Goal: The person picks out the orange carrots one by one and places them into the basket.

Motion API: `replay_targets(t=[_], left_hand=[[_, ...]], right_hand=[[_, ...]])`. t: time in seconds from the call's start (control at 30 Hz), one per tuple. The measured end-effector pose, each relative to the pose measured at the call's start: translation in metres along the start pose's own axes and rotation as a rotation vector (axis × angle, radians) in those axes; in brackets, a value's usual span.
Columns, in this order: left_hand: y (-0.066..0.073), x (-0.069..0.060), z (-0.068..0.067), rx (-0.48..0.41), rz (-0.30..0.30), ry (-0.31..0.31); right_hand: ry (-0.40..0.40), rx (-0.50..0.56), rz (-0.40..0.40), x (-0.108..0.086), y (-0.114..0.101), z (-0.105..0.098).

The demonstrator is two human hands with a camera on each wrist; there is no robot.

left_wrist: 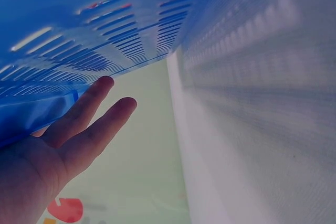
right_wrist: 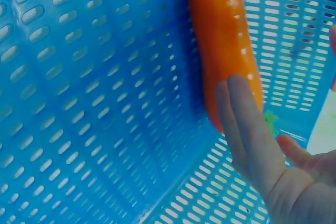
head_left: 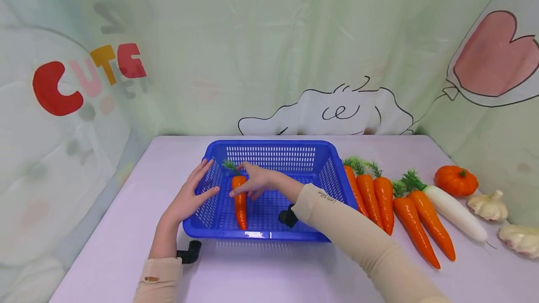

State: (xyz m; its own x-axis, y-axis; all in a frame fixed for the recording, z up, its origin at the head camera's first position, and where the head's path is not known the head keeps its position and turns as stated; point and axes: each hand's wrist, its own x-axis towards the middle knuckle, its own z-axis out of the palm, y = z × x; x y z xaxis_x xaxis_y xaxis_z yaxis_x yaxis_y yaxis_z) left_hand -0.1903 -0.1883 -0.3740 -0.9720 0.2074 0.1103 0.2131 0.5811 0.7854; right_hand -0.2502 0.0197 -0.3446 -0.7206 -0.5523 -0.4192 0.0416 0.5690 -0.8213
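A blue perforated plastic basket (head_left: 346,183) stands on the table, and one orange carrot (head_left: 240,207) with a green leafy top lies in its left part. My right hand (head_left: 258,179) is inside the basket, just over the carrot's upper end. In the right wrist view, its fingers (right_wrist: 252,119) are extended beside the carrot (right_wrist: 223,35) and not wrapped round it; whether they touch it I cannot tell. At the basket's left rim is my left hand (head_left: 188,196), fingers straight and thumb spread. The left wrist view shows that hand (left_wrist: 63,156) against the basket's outer side.
Right of the basket lie several more carrots (head_left: 384,202), a white radish (head_left: 455,212), a small orange pumpkin (head_left: 456,180) and garlic bulbs (head_left: 488,205). A printed curtain (head_left: 202,60) hangs behind the table (head_left: 126,219).
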Motion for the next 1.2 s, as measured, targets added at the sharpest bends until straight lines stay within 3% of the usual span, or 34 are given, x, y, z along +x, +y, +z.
replay_targets(t=[0.2,0.53,0.9,1.2], left_hand=[[0.0,0.0,0.0,0.009,-0.009,0.0],[-0.001,0.001,0.001,0.014,-0.009,0.005],[-0.002,0.002,0.001,0.01,-0.006,0.016],[-0.002,0.002,0.001,0.006,0.005,0.017]], right_hand=[[-0.015,0.02,-0.01,-0.006,-0.001,-0.005],[-0.044,0.034,-0.11,-0.025,-0.003,-0.022],[-0.024,-0.087,-0.154,-0.051,-0.012,-0.036],[-0.04,-0.128,-0.205,-0.071,-0.016,-0.043]])
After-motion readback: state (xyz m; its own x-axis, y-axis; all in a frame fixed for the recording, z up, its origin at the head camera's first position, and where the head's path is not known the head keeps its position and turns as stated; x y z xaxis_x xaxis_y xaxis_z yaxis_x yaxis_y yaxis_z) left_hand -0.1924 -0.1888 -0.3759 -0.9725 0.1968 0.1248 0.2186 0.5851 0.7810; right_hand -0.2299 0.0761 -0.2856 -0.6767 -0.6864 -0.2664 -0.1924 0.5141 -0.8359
